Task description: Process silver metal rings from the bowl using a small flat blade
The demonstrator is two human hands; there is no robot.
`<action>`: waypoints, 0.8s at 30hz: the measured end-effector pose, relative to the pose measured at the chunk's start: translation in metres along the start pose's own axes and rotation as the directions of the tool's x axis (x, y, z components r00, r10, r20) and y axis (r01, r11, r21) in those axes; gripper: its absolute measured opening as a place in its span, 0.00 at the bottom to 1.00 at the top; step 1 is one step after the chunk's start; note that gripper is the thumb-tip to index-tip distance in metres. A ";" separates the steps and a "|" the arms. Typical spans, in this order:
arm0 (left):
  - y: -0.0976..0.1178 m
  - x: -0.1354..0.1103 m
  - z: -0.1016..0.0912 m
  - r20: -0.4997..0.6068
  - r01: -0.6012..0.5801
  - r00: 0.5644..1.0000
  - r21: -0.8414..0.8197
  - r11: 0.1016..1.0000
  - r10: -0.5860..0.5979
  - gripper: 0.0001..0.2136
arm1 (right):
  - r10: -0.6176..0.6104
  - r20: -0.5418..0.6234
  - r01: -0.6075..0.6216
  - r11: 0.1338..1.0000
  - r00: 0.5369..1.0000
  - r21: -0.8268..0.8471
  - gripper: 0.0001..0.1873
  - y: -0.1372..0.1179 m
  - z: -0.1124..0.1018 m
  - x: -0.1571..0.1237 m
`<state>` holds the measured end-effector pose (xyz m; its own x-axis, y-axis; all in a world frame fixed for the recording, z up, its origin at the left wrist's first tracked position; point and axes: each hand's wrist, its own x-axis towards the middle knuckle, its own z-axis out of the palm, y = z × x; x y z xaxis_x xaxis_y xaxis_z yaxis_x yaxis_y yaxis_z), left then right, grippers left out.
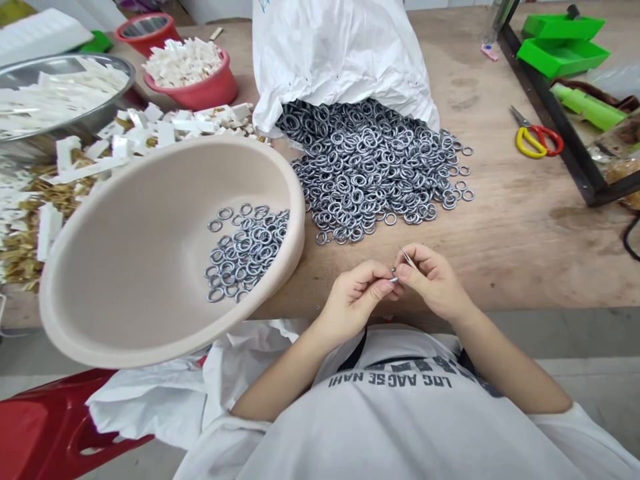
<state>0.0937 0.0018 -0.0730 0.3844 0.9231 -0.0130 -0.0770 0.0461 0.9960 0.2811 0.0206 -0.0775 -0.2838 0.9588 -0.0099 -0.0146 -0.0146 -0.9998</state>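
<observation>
My left hand (356, 297) pinches a small grey metal ring (394, 279) between thumb and fingertips, close above the table's front edge. Against the same ring sit the fingertips of my right hand (436, 283), which is closed on a thin pointed metal tool (408, 258); only its tip shows, so its exact kind is unclear. Beyond both hands spreads a large pile of grey metal rings (375, 173), spilling from the mouth of a white sack (340, 50). To the left, a beige basin (125, 247) holds a smaller heap of similar rings (247, 257).
Red-and-yellow scissors (539, 141) lie at right, beside a dark metal frame (560, 127) and green trays (563, 57). White plastic pieces fill a red bowl (200, 90) and a steel basin (117, 100) at left. A red stool (55, 420) stands below the table.
</observation>
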 end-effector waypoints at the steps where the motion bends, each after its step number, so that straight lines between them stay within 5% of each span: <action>1: -0.001 0.000 0.000 -0.020 -0.004 1.000 -0.005 1.000 0.004 0.09 | 0.000 -0.052 0.000 1.000 0.999 0.012 0.15 0.001 0.001 0.000; 4: -0.005 0.000 -0.002 -0.086 -0.051 0.995 0.015 0.999 0.052 0.09 | -0.100 -0.154 0.077 0.985 0.983 -0.152 0.13 -0.002 0.001 -0.006; 10: -0.009 -0.001 -0.004 -0.138 -0.129 0.980 0.102 0.986 0.143 0.08 | -0.263 0.013 0.220 0.778 0.965 -0.588 0.14 -0.010 0.006 -0.025; 14: -0.009 0.000 -0.003 -0.127 -0.134 0.980 0.127 0.983 0.150 0.10 | -0.272 0.038 0.233 0.734 0.962 -0.638 0.15 -0.010 0.008 -0.025; 24: -0.014 -0.001 -0.002 -0.091 -0.213 0.969 0.146 0.966 0.228 0.09 | -0.198 0.098 0.219 0.806 0.975 -0.550 0.18 -0.011 0.008 -0.025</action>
<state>0.0922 0.0009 -0.0871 0.2719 0.9399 0.2065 -0.0218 -0.2085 0.9778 0.2809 -0.0055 -0.0663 -0.3680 0.9102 0.1901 0.4533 0.3541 -0.8180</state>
